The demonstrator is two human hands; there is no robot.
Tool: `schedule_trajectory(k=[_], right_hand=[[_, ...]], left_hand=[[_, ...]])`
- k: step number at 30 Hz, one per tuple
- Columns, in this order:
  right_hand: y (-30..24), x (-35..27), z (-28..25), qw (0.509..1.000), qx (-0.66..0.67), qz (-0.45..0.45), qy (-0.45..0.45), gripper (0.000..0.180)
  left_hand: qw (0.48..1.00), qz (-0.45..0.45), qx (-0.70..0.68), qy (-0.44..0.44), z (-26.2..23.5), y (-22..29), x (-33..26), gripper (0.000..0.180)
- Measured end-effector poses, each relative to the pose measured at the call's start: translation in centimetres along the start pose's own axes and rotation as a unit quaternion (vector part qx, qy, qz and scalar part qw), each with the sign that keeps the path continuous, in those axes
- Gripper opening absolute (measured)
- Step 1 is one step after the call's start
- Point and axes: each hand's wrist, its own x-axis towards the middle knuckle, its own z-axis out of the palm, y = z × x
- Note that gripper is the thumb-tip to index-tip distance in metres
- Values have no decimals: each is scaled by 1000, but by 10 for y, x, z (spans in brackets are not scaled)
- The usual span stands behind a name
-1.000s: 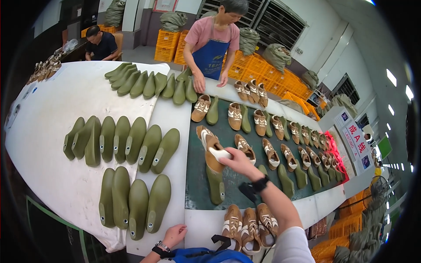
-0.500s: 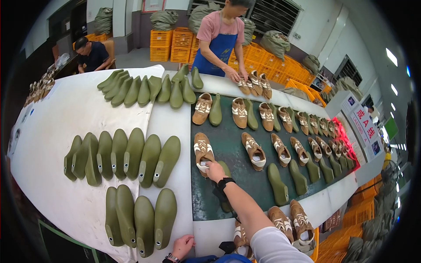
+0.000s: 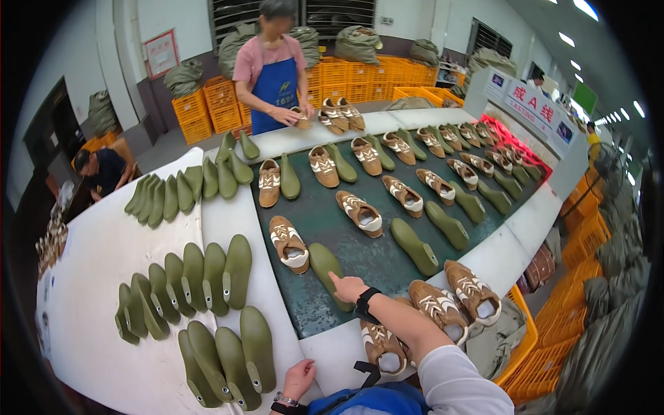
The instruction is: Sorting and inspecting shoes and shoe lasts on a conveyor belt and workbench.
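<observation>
My right hand [image 3: 348, 288], with a dark band at the wrist, reaches over the green conveyor belt [image 3: 304, 304]. Its index finger is stretched out and touches an olive-green shoe last [image 3: 324, 266]; the other fingers are partly hidden, and no grip around the last shows. Just left of that last, a brown sneaker [image 3: 286, 238] with white stripes and laces lies on the belt. Close to my body, my left hand [image 3: 299, 379] rests at the white table edge, fingers curled together with nothing visible in them; a metal watch is on that wrist.
Several green lasts [image 3: 236, 270] lie in rows on the white tabletop [image 3: 90, 290] to the left. Pairs of sneakers and lasts line the belt. Sneakers [image 3: 474, 294] sit along the near right edge beside an orange crate [image 3: 522, 321]. Across the belt, a person in a blue apron [image 3: 273, 90] handles shoes.
My right hand has left the brown sneaker's heel and moved onto the green last beside it. The view has turned to the right. My left hand stays by the table edge.
</observation>
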Motion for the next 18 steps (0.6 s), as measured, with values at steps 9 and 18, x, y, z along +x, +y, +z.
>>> schedule_trajectory(k=[9,18], right_hand=[[36,37,-122,994,-11,-100,-39,46],[106,232,-209,951,20,124,282,30]], left_hand=[[991,90,93,29,-1,8,13,25],[999,-36,-29,19,39,-82,-10,23]])
